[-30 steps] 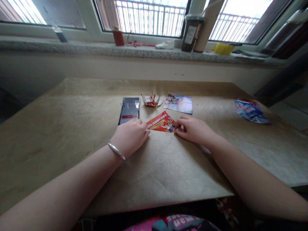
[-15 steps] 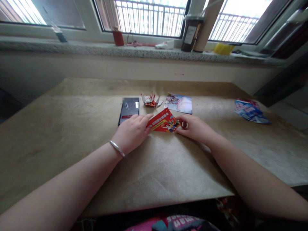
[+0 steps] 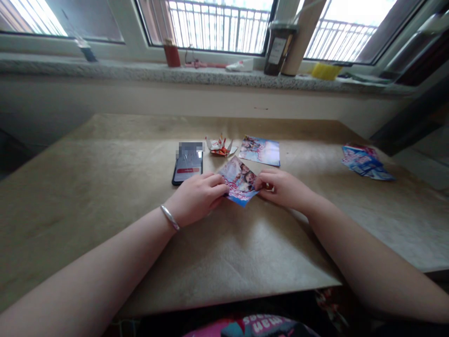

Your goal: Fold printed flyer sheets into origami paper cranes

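Observation:
My left hand (image 3: 196, 196), with a silver bangle on the wrist, pinches the left corner of a printed paper square (image 3: 239, 181). My right hand (image 3: 282, 188) pinches its right corner. The paper is lifted off the tan table (image 3: 105, 187) and tilted, its pink and blue picture side facing me. Just behind my left hand lies a phone (image 3: 188, 164) with a lit screen. A folded paper crane (image 3: 220, 146) sits beyond the held paper, and a flat picture sheet (image 3: 260, 150) lies to its right.
A small stack of blue printed sheets (image 3: 365, 162) lies at the table's far right. The stone windowsill (image 3: 140, 70) behind holds a red container (image 3: 172, 52), a dark jar (image 3: 278, 49), a cardboard tube (image 3: 300, 32) and a yellow object (image 3: 326, 71).
The paper was pressed on the table showing its red side. Both hands lifted it and turned it over, so the pink and blue side now shows.

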`<state>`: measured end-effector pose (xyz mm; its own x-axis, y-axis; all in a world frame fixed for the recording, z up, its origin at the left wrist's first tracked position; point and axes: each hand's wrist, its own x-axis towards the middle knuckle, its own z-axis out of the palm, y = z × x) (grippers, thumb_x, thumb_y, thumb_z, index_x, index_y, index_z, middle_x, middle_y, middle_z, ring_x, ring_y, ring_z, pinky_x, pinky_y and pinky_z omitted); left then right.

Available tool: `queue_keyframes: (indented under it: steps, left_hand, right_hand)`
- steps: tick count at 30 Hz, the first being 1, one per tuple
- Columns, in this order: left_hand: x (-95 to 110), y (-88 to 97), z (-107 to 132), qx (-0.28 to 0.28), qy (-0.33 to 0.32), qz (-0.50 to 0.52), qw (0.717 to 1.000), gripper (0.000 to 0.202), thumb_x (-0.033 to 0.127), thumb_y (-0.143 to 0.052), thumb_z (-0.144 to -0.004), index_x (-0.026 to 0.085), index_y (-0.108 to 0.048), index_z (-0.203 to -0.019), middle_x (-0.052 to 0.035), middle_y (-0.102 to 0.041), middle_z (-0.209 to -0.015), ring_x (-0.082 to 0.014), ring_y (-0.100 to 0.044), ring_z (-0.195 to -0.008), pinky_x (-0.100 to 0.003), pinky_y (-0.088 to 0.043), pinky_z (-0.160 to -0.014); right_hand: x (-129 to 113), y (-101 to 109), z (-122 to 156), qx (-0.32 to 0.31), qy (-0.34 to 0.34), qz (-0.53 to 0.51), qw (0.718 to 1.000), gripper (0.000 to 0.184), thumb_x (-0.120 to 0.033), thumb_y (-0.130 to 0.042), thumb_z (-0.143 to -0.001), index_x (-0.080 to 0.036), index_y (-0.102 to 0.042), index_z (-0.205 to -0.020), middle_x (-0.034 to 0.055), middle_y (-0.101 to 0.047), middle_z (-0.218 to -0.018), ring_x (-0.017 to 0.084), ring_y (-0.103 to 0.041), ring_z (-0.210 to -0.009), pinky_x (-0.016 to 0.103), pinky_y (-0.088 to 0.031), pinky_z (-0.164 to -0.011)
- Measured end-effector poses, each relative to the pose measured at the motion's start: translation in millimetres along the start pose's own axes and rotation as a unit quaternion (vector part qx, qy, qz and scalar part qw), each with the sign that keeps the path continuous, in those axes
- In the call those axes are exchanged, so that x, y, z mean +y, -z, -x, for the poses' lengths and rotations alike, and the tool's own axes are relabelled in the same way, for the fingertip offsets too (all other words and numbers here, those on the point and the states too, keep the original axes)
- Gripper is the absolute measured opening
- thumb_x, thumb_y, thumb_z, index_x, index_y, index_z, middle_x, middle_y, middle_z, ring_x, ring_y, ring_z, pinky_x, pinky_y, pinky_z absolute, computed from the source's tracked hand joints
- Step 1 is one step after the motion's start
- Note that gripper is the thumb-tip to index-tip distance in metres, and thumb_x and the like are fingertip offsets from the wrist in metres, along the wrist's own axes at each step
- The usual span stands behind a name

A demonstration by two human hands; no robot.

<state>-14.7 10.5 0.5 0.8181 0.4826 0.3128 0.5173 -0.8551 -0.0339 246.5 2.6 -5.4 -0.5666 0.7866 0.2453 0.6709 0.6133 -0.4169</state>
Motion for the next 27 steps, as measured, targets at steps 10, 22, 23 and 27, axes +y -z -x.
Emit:
queue_keyframes:
  steps: [10, 22, 23, 27]
  left_hand:
    - [1.0, 9.0, 0.0, -0.03, -0.023, -0.067, 0.997, 0.014, 0.016, -0.048, -0.087, 0.017, -0.062, -0.088, -0.0075, -0.06, -0.107, -0.0193, -0.056, -0.094, -0.032, -0.049, -0.079]
    - [7.2, 9.9, -0.5, -0.093, -0.03, 0.02, 0.995, 0.03, 0.038, -0.054, -0.084, 0.02, -0.06, -0.107, -0.0085, -0.06, -0.106, -0.0229, -0.056, -0.096, -0.037, -0.047, -0.084]
    - [7.9, 10.1, -0.7, -0.093, -0.038, 0.026, 0.995, 0.031, 0.04, -0.054, -0.084, 0.019, -0.06, -0.106, -0.0086, -0.06, -0.104, -0.0227, -0.056, -0.094, -0.036, -0.047, -0.083]
    - [10.2, 10.0, -0.9, -0.105, -0.063, 0.041, 0.992, 0.027, 0.041, -0.054, -0.084, 0.018, -0.06, -0.096, -0.0069, -0.06, -0.096, -0.0208, -0.055, -0.088, -0.034, -0.046, -0.08]
  right_hand:
    - [-1.4, 2.6, 0.2, -0.041, 0.054, 0.003, 0.998, 0.01, -0.016, -0.056, -0.078, -0.021, -0.063, -0.083, 0.003, -0.062, -0.085, 0.015, -0.058, -0.079, 0.026, -0.044, -0.071]
    - [-2.5, 2.0, 0.0, -0.083, 0.075, 0.022, 0.993, 0.01, -0.028, -0.062, -0.081, -0.021, -0.068, -0.085, 0.004, -0.068, -0.093, 0.017, -0.06, -0.088, 0.03, -0.047, -0.08]
    - [-2.4, 1.6, 0.0, -0.083, 0.077, 0.022, 0.993, 0.01, -0.027, -0.062, -0.081, -0.021, -0.068, -0.085, 0.0042, -0.068, -0.093, 0.017, -0.06, -0.088, 0.03, -0.048, -0.08]
    - [-1.9, -1.7, 0.8, -0.081, 0.079, 0.015, 0.993, 0.011, -0.026, -0.061, -0.081, -0.019, -0.068, -0.086, 0.0051, -0.067, -0.093, 0.016, -0.06, -0.087, 0.03, -0.048, -0.081]
